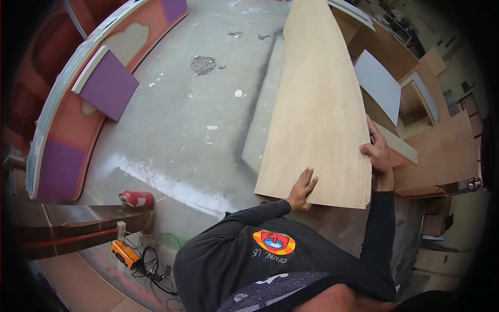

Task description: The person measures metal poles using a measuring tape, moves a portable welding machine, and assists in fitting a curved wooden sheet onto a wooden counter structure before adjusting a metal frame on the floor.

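A long, pale plywood sheet (317,114) stretches from near my body to the far top of the view, its right edge slightly wavy. My right hand (378,148) grips that right edge, thumb on the upper face and the other fingers partly hidden at the rim. At the near end, my left hand (302,191) lies on the sheet's face by the lower edge, fingers stretched out and a little apart. Both arms are in black sleeves.
To the right stand wooden panels (442,151) and a white-topped board (378,83). A curved pink and purple counter (62,166) is on the left. A red fire extinguisher (136,198) and an orange-yellow tool case (125,254) with black cables lie at lower left.
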Available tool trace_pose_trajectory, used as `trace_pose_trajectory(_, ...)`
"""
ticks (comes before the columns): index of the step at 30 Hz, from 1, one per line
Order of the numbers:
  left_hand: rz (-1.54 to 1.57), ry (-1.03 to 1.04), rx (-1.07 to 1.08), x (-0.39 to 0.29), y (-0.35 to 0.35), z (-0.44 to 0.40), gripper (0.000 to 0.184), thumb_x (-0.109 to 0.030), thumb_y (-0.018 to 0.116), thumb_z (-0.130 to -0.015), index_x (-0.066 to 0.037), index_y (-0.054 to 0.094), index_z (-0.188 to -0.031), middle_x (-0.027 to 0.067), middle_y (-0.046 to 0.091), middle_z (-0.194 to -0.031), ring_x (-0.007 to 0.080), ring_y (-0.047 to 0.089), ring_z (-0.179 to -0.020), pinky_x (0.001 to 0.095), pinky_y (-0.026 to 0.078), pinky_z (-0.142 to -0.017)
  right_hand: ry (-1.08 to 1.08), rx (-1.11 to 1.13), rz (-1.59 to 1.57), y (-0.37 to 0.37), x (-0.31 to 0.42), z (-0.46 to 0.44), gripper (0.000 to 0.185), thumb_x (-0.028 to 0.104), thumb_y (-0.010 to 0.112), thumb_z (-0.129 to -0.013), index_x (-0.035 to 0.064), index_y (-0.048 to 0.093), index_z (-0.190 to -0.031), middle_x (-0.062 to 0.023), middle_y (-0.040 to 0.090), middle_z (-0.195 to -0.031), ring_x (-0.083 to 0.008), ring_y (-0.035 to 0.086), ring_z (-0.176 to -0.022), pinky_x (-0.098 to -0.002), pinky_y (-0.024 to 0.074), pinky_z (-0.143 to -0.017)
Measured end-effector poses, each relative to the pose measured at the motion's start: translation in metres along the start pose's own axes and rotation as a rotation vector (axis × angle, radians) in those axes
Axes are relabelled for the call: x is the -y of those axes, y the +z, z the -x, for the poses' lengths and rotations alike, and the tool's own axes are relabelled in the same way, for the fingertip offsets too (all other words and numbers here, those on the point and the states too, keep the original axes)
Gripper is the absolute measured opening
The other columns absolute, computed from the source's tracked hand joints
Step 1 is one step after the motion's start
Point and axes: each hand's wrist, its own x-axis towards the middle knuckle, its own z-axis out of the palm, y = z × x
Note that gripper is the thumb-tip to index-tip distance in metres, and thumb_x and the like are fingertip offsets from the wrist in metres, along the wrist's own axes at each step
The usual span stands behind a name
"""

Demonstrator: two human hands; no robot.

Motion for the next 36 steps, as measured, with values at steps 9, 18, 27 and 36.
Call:
trace_pose_trajectory(9,-0.015,-0.009,0.032,0.082,-0.03,-0.082,0.086,-0.027,0.063,-0.056,-0.009,0.031,-0.134,0.0252,0.024,-0.137,0.0429,0.028,-0.124,0.0451,0.029,-0.102,-0.09,-0.06,0.169,-0.006,-0.009,-0.115,0.075,-0.002,0.041,-0.057,-0.0059,0.031,-0.131,-0.017,0.045,-0.124,-0.0211,0.046,-0.112,-0.0264,0.0331,-0.094)
trace_pose_trajectory(18,-0.048,-0.009,0.148,0.179,-0.069,-0.191,0.078,-0.013,0.059,-0.06,-0.006,0.032,-0.133,0.0262,0.029,-0.135,0.0398,0.032,-0.123,0.0387,0.032,-0.101,-0.02,-0.276,0.188,-0.018,-0.025,-0.257,0.074,-0.002,0.043,-0.059,-0.0048,0.031,-0.132,-0.0189,0.053,-0.113,-0.017,0.057,-0.086,-0.023,0.0444,-0.074)
trace_pose_trajectory(27,-0.038,-0.005,0.118,0.269,-0.086,-0.283,0.087,-0.011,0.064,-0.055,-0.012,0.029,-0.135,0.0233,0.027,-0.137,0.038,0.03,-0.125,0.0382,0.032,-0.101,0.039,-0.279,0.161,-0.046,-0.048,-0.391,0.069,-0.002,0.045,-0.059,-0.0017,0.04,-0.128,-0.015,0.053,-0.114,-0.0177,0.054,-0.092,-0.0227,0.0422,-0.077)
trace_pose_trajectory(36,-0.04,0.01,0.134,0.337,-0.081,-0.377,0.084,-0.007,0.063,-0.056,-0.008,0.03,-0.134,0.0248,0.029,-0.135,0.0386,0.034,-0.122,0.037,0.033,-0.1,-0.052,-0.306,0.28,-0.094,-0.066,-0.511,0.065,0.001,0.047,-0.06,0.0004,0.045,-0.125,-0.0108,0.057,-0.105,-0.0141,0.056,-0.078,-0.0221,0.0439,-0.07)
